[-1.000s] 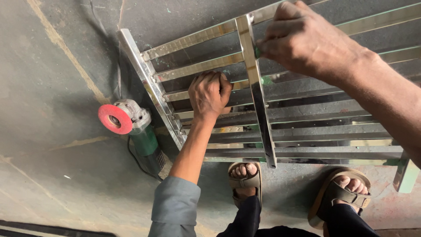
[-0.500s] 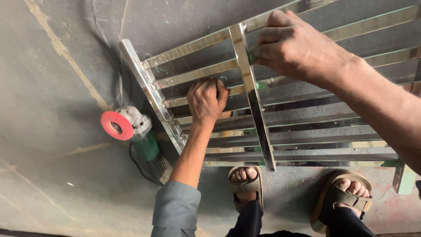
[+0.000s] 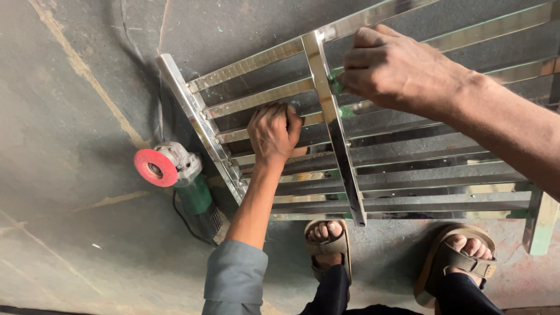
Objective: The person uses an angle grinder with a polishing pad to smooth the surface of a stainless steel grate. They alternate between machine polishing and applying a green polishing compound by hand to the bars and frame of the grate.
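Note:
A shiny stainless steel grille frame [image 3: 201, 131] with several parallel bars lies tilted over the concrete floor. My left hand [image 3: 274, 131], on an arm with a grey sleeve, is closed around one of the bars near the frame's left end. My right hand [image 3: 402, 70] reaches in from the upper right and grips the steel cross bar [image 3: 344, 169] near its top, where a bit of green shows at the fingertips. Both my sandalled feet [image 3: 328, 245] stand just below the frame's near edge.
An angle grinder [image 3: 195, 195] with a green body and a red disc [image 3: 154, 167] lies on the floor just left of the frame, its black cord trailing away. The grey concrete floor [image 3: 70, 116] carries pale scratch lines. A frame leg [image 3: 539, 224] sticks out at the right.
Both hands keep their grips on the frame. The right hand has edged slightly down the cross bar, and the whole view has drifted a little.

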